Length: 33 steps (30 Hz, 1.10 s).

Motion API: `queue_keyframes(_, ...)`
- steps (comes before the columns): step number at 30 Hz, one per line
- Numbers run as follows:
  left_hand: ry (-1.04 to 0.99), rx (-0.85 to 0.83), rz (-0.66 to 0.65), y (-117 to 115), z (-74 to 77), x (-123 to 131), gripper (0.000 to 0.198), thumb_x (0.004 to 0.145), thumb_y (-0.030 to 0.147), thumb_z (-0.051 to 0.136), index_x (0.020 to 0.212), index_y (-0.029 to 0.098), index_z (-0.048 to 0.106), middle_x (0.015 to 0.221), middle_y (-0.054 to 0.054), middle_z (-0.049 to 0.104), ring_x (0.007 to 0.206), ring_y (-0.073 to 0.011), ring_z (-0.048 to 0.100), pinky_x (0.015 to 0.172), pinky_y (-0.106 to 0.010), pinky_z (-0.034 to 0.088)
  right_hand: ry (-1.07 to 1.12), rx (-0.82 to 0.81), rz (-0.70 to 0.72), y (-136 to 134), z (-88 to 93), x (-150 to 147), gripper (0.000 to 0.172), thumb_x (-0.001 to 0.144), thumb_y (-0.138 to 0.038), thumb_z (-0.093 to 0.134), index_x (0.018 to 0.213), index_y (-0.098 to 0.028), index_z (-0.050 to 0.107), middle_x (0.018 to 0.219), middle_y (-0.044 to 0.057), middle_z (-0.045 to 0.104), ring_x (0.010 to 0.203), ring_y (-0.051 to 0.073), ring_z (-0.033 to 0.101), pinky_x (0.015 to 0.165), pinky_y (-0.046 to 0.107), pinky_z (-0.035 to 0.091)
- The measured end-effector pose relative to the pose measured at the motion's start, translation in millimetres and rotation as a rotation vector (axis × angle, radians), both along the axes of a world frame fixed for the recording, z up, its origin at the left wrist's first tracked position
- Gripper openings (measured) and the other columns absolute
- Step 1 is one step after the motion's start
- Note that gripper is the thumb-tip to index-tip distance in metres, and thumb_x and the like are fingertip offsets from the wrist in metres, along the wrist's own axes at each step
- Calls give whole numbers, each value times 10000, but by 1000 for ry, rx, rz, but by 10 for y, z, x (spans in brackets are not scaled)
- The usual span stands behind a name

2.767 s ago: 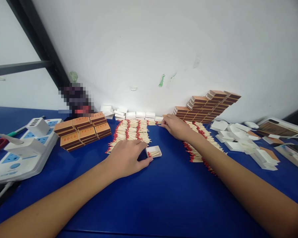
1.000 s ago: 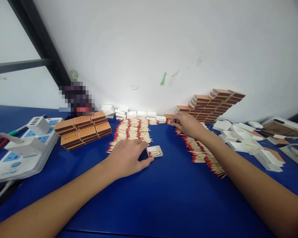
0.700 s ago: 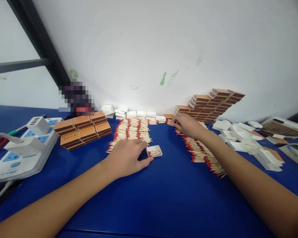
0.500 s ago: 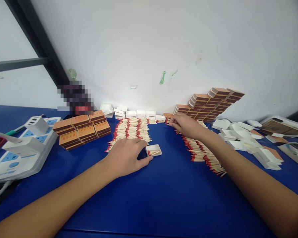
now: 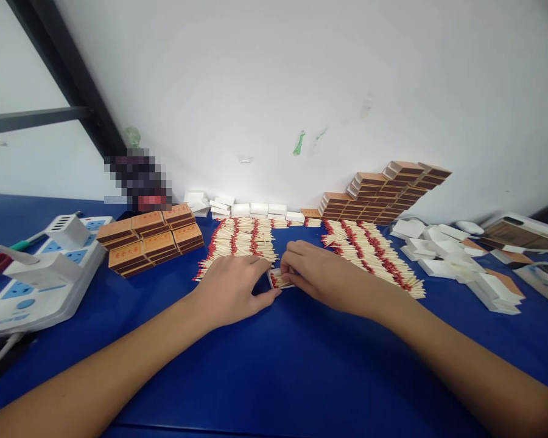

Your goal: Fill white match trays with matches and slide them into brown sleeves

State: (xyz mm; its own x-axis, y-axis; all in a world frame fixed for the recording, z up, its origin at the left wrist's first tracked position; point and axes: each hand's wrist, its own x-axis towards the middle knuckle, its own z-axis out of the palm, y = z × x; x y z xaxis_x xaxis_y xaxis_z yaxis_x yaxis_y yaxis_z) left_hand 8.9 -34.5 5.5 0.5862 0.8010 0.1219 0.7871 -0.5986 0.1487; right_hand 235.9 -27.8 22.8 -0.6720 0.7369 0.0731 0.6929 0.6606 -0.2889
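A small white matchbox tray (image 5: 272, 280) with red-headed matches in it lies on the blue table. My left hand (image 5: 232, 289) grips its left end between thumb and fingers, palm down. Directly over the tray is my right hand (image 5: 313, 271), its fingers pinched together at the matches (image 5: 279, 281) and covering the tray's right part. Rows of loose matches lie on both sides: the left pile (image 5: 242, 237) behind my left hand, the right pile (image 5: 369, 249) beyond my right wrist.
Stacked matchboxes stand at left (image 5: 148, 237) and as a stepped wall at right (image 5: 383, 198). White trays line the wall (image 5: 259, 208); more white trays (image 5: 438, 243) are heaped at right. A power strip (image 5: 50, 292) with plugged-in chargers occupies the left side of the table (image 5: 265, 377).
My right hand has come from the far end of the right match pile, leftward and nearer, down to the tray. My left hand has stayed at the tray.
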Motion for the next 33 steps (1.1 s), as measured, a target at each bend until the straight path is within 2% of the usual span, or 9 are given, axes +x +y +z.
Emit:
queue_keyframes(6, 14, -12, 14, -1, -3, -1, 389, 992, 554, 605, 1160, 228, 737, 1075, -67, 798, 976, -302, 753, 701, -370, 527, 138, -131, -57, 199, -7, 119, 120, 1031, -311, 596, 980, -226, 664, 1000, 48, 644, 889, 196, 593, 784, 338, 466)
queue_keyframes(10, 3, -28, 24, -15, 5, 0, 386, 991, 546, 602, 1174, 234, 738, 1105, -69, 798, 1014, -315, 757, 717, -382, 535, 120, -210, -41, 276, 23, 189, 100, 976, -322, 661, 970, -227, 689, 953, 35, 644, 861, 190, 575, 752, 326, 454)
queue_keyframes(19, -13, -8, 6, -2, -29, 2, 387, 988, 548, 612, 1168, 230, 738, 1090, -65, 799, 1009, -308, 761, 724, -379, 537, 167, -201, -66, 308, -5, 178, 155, 975, -361, 647, 915, -224, 687, 841, 15, 632, 747, 173, 549, 664, 306, 419)
queue_keyframes(21, -21, -1, -10, 1, -37, 0, 379, 992, 540, 611, 1165, 227, 736, 1084, -62, 798, 1002, -309, 763, 738, -391, 547, 207, -167, -134, 408, -20, 194, 181, 988, -366, 627, 905, -220, 694, 788, 7, 626, 706, 171, 544, 644, 305, 408)
queue_keyframes(23, -25, -3, -27, -2, -39, -4, 367, 992, 529, 616, 1159, 225, 734, 1083, -63, 798, 999, -315, 766, 761, -408, 558, 220, -55, -206, 556, -64, 208, 169, 996, -323, 607, 925, -210, 711, 777, 14, 633, 715, 179, 553, 664, 312, 408)
queue_keyframes(26, -24, -9, -37, -11, -32, -9, 358, 988, 522, 627, 1154, 223, 734, 1091, -72, 798, 1005, -325, 767, 788, -424, 569, 145, 141, -228, 794, -170, 201, 166, 990, -247, 611, 1070, -187, 745, 900, 59, 677, 845, 215, 597, 767, 336, 434)
queue_keyframes(29, -23, -12, -34, -14, -25, -10, 369, 993, 526, 620, 1157, 215, 732, 1101, -83, 796, 1018, -332, 767, 804, -436, 577, 53, 192, -222, 943, -274, 162, 235, 1012, -233, 599, 1183, -181, 752, 1019, 100, 697, 964, 249, 628, 863, 367, 455)
queue_keyframes(33, -27, -13, -34, -9, -32, -11, 365, 991, 524, 629, 1154, 214, 735, 1121, -89, 795, 1030, -341, 766, 806, -449, 584, 15, 222, -217, 979, -339, 121, 252, 1024, -218, 586, 1204, -166, 755, 1022, 115, 698, 974, 259, 640, 886, 379, 466)
